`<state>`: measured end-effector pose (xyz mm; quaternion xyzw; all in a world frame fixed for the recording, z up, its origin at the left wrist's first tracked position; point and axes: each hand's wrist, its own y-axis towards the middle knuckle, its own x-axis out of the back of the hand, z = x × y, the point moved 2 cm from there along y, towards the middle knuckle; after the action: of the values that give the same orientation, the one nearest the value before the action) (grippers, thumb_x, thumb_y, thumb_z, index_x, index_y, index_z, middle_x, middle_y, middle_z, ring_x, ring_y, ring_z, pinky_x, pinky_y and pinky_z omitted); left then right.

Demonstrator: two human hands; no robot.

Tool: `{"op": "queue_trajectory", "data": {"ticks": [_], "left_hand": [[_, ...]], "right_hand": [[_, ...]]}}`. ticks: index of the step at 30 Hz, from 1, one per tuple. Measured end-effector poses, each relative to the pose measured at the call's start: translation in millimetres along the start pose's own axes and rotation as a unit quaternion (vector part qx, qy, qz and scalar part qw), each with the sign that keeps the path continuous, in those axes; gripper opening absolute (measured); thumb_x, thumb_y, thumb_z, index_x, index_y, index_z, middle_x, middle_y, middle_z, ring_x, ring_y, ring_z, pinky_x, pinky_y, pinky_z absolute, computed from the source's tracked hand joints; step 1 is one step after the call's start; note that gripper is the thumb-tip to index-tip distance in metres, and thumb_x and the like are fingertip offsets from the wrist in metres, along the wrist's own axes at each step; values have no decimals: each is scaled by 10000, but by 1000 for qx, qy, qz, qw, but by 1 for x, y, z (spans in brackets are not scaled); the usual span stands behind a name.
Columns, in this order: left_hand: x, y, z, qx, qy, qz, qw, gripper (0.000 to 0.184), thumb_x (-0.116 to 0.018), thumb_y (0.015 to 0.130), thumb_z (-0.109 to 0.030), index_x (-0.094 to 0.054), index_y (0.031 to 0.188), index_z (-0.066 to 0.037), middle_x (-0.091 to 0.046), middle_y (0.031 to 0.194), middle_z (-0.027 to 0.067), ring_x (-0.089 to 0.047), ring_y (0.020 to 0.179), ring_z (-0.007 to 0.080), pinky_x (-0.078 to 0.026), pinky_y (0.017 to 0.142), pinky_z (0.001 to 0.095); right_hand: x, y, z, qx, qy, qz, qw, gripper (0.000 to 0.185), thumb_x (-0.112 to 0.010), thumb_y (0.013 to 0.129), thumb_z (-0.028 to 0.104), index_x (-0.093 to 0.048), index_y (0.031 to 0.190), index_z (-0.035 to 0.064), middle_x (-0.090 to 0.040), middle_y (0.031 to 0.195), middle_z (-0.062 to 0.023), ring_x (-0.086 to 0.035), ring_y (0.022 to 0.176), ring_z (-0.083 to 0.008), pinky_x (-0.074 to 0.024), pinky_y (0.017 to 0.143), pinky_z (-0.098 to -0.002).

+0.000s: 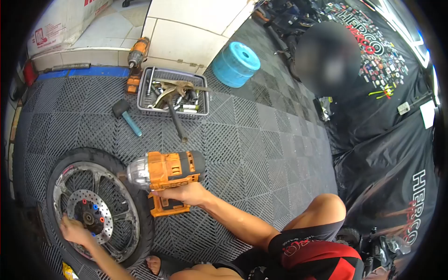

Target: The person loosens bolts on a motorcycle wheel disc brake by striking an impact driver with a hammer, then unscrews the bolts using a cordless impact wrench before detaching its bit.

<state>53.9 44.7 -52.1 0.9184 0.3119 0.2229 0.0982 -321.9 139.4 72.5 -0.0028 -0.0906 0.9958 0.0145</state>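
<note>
My right hand (183,193) is wrapped round the handle of an orange and black cordless impact wrench (170,169). Its metal nose points left, above the tyre's right edge. A motorcycle wheel (126,184) with a black tyre lies on the floor mat, brake disc (106,205) facing up. Red and blue bolts show around the hub. My left hand (74,230) is at the disc's lower left edge, its fingers curled together. Whatever the fingers hold, if anything, is too small or hidden to make out.
Beyond the wheel lie a mallet (127,117) and a grey basket (151,112) of tools and sockets. A second orange power tool (138,53) leans by the tiled block. A blue water jug (235,65) stands further right. My bent knee (329,207) is at the right.
</note>
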Motion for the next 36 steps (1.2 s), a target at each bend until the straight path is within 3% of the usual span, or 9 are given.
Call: {"op": "queue_trajectory", "data": {"ticks": [4, 9, 13, 17, 21, 25, 28, 32, 36], "left_hand": [[16, -10, 13, -2, -232, 124, 965, 321, -614, 992, -88, -423, 734, -90, -380, 559, -36, -330, 499, 41, -240, 460, 266], [5, -30, -2, 41, -11, 55, 998, 448, -644, 1008, -188, -450, 613, -106, -489, 593, -34, -433, 552, 59, -351, 522, 276], [-8, -16, 0, 196, -199, -57, 958, 513, -646, 1001, -183, -434, 549, -64, -409, 509, -46, -332, 497, 47, -266, 477, 291], [2, -27, 23, -43, -92, 18, 995, 521, -612, 1010, -117, -430, 526, -53, -427, 478, -39, -332, 462, 41, -243, 457, 270], [-6, -13, 24, 123, -154, -44, 979, 514, -638, 991, -110, -408, 535, -49, -424, 510, -40, -299, 463, 39, -193, 445, 279], [13, -21, 4, -75, -37, 65, 994, 489, -649, 945, -74, -377, 546, 0, -327, 483, -22, -268, 492, 54, -207, 463, 312], [-7, -4, 3, 164, -214, -39, 962, 498, -639, 938, -67, -401, 502, -23, -408, 466, -29, -310, 451, 47, -209, 454, 315], [8, -22, -6, -52, -72, 76, 993, 486, -663, 907, -64, -365, 529, 4, -344, 482, -17, -283, 491, 48, -199, 460, 316], [-6, -19, -19, 52, -69, -35, 996, 413, -627, 831, 32, -322, 556, -17, -320, 499, -23, -280, 509, 49, -178, 466, 340]], "right_hand": [[0, 0, 2, -35, -20, -41, 998, 295, -792, 871, 175, -713, 1125, 49, -741, 1026, -48, -696, 918, -142, -577, 800, -326], [-4, 2, 13, -45, 55, -79, 994, 264, -842, 791, 94, -682, 991, 30, -701, 862, -55, -674, 761, -163, -556, 683, -330], [-10, 4, 4, -1, 92, -111, 989, 282, -751, 820, 24, -644, 1075, -31, -640, 819, -71, -587, 647, -171, -482, 616, -314], [-8, 0, 2, -1, 102, -109, 989, 332, -719, 836, 5, -625, 1147, -65, -644, 830, -78, -571, 653, -166, -464, 626, -315], [7, -9, -11, -1, 67, -109, 992, 371, -715, 838, 7, -606, 1180, -85, -642, 849, -89, -567, 659, -163, -460, 638, -313], [-6, 0, -5, 5, 54, -137, 989, 353, -721, 839, 51, -613, 1140, -97, -621, 786, -78, -563, 633, -161, -449, 598, -302], [0, -3, -10, -26, 60, -118, 991, 343, -723, 838, 65, -615, 1111, -113, -613, 756, -82, -562, 621, -162, -446, 593, -295], [-6, 1, -8, -24, 76, -128, 989, 325, -723, 838, 74, -609, 1079, -113, -587, 709, -74, -556, 612, -160, -442, 585, -296], [-9, -5, -10, -46, 57, -120, 990, 346, -739, 823, 81, -598, 1082, -100, -582, 713, -70, -556, 615, -165, -450, 593, -304]]}}
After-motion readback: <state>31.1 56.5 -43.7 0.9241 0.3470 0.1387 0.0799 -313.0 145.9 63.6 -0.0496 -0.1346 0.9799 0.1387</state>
